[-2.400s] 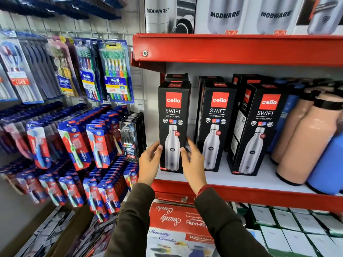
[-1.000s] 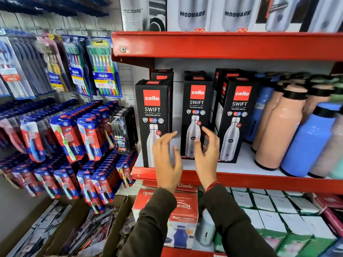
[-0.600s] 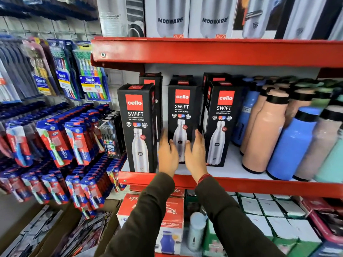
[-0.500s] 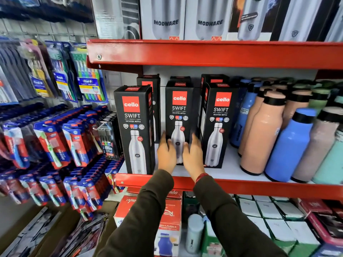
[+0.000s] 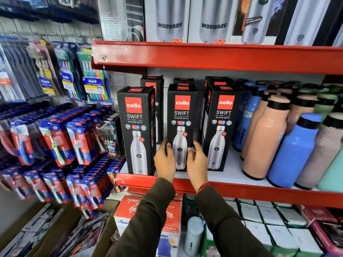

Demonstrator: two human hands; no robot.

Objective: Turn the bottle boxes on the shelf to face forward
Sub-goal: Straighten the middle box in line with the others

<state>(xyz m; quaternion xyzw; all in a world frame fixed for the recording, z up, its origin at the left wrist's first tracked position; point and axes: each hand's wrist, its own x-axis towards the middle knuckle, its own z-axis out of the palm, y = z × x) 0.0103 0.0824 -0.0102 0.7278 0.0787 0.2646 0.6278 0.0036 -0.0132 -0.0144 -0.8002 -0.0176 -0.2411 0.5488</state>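
Three black Cello Swift bottle boxes stand in a front row on the white shelf board [image 5: 232,175]. The left box [image 5: 136,130] and the middle box [image 5: 181,119] show their fronts squarely. The right box [image 5: 220,127] is turned slightly, so its left side shows. My left hand [image 5: 165,161] grips the lower left edge of the middle box, and my right hand [image 5: 197,162] grips its lower right edge. More black boxes stand behind the front row, mostly hidden.
Peach, blue, grey and green loose bottles [image 5: 265,138] crowd the shelf's right half. A red shelf rail [image 5: 213,58] runs overhead with Modware boxes [image 5: 169,19] above it. Toothbrush packs [image 5: 55,141] hang on the left. Cartons [image 5: 148,212] sit below the shelf.
Both hands left the left box, moved right and closed on the middle box, which now stands nearer the shelf's front edge. The camera view has shifted right.
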